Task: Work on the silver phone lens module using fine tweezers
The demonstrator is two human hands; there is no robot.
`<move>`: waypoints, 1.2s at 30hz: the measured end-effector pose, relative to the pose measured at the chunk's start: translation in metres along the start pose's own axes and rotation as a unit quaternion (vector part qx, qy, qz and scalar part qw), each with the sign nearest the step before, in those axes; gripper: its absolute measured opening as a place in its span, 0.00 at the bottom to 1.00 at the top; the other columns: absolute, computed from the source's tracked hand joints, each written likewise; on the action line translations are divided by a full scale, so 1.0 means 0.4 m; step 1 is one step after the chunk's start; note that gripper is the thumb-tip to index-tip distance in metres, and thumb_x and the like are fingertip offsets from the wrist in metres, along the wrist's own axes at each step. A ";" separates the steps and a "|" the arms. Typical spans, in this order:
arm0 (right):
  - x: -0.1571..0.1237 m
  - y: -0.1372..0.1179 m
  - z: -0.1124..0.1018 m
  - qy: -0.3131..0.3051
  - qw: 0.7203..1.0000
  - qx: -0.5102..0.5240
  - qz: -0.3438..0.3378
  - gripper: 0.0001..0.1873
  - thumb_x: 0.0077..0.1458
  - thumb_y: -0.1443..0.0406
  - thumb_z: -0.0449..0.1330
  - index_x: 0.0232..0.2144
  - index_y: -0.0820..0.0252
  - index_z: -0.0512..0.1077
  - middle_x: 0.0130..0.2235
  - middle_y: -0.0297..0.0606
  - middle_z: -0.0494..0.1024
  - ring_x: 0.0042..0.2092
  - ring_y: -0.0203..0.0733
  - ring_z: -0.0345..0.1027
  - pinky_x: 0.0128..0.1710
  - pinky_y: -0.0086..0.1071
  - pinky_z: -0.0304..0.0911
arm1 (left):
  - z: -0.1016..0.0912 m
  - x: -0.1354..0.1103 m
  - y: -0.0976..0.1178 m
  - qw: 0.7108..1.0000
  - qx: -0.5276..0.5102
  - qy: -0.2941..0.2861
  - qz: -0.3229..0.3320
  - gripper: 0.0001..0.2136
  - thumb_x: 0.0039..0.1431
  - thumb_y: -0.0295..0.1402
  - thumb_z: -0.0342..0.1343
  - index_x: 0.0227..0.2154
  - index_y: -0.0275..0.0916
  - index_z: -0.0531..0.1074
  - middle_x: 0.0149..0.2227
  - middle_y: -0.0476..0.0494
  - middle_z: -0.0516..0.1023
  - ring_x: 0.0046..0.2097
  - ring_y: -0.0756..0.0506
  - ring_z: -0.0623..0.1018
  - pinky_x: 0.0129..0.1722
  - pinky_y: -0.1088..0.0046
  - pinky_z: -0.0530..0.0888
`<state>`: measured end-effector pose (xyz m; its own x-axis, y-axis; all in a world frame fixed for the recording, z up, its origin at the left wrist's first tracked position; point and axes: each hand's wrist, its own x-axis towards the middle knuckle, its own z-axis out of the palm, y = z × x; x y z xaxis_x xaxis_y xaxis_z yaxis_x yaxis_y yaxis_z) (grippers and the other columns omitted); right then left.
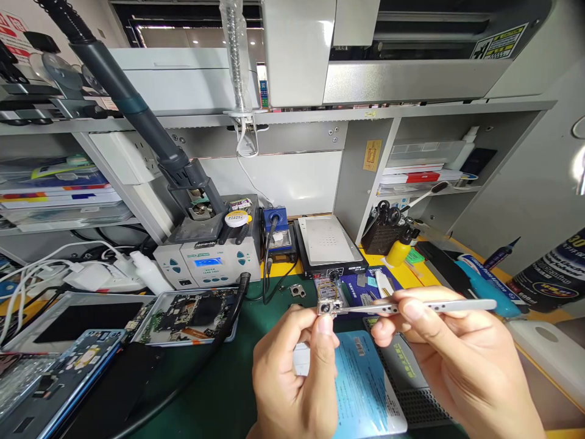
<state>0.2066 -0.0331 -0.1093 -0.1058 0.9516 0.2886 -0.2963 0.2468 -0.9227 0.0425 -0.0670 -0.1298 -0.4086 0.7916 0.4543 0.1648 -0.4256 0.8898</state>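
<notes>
My left hand (299,372) pinches a small phone camera module (326,306) between thumb and forefinger, its lens facing me. In my right hand (457,350) are metal tweezers (470,305), held nearly level with the tips pointing left. Those tips meet the right side of the module; whether they grip a part of it is too small to tell. A loose metal bracket-like piece (296,291) lies on the green mat behind my left hand. Under my hands are a blue printed packet (365,378) and a dark grey perforated tool (406,372).
On the left stand a rework station (210,256) with a black hose (205,347), a tray with circuit boards (155,323) and an opened phone (77,378). A flat black-and-white device (331,241) sits behind; a yellow bottle (402,249) and a dark can (555,274) are right.
</notes>
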 end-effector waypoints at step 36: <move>0.038 -0.010 0.027 -0.026 0.962 0.170 0.213 0.08 0.59 0.63 0.71 0.29 0.62 0.84 0.24 0.40 0.84 0.26 0.34 0.77 0.30 0.21 0.74 | -0.010 0.019 0.041 0.982 -0.079 -0.038 -0.165 0.16 0.63 0.42 0.59 0.24 0.38 0.75 0.16 0.51 0.68 0.18 0.51 0.70 0.20 0.76 0.67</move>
<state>0.1960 -0.0216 -0.0987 -0.3319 0.9403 -0.0761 -0.5081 -0.2461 -0.8254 0.0386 -0.0698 -0.1119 -0.3473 0.9256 0.1504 -0.1098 -0.1994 0.9737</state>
